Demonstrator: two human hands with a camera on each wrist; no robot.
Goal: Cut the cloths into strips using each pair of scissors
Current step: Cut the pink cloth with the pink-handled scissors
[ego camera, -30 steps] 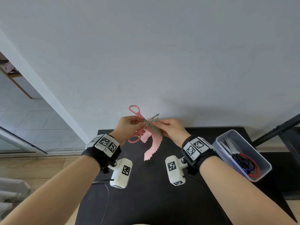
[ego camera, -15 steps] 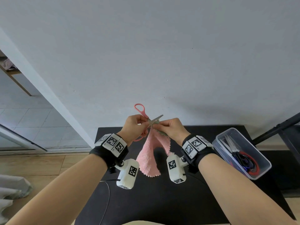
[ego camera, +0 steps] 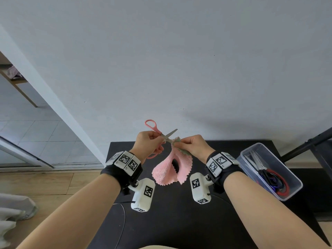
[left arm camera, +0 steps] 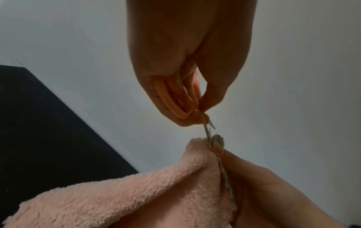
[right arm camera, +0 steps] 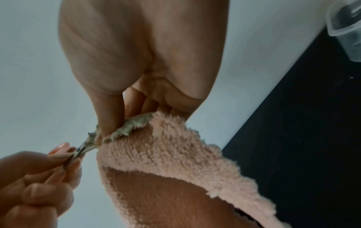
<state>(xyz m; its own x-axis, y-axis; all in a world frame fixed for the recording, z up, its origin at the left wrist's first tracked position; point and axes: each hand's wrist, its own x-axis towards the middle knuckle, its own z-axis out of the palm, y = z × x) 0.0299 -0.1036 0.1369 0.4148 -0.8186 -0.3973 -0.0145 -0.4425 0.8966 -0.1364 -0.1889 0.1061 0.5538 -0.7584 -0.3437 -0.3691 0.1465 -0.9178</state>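
Note:
My left hand point(ego camera: 150, 143) grips the pink-handled scissors point(ego camera: 158, 131) in the air above the black table point(ego camera: 170, 221). The blades stand open, and the lower one touches the top edge of the cloth. My right hand point(ego camera: 190, 145) pinches the top of a fluffy pink cloth point(ego camera: 172, 169) with a grey-green back. The cloth hangs down between my wrists in two flaps with a dark gap between them. In the left wrist view the scissors point(left arm camera: 185, 106) meet the cloth point(left arm camera: 136, 192) right by my right thumb. In the right wrist view my thumb presses the cloth's point(right arm camera: 166, 154) grey-green edge.
A clear plastic box point(ego camera: 269, 169) stands at the table's right side and holds more scissors with red, blue and black handles. A black stand leg point(ego camera: 305, 146) rises at the far right. A grey wall is close behind; wooden floor lies to the left.
The cloth has dropped open from a narrow bunched strip into two wider hanging flaps. The scissor blades have opened and now touch its top edge. Both hands stayed close together.

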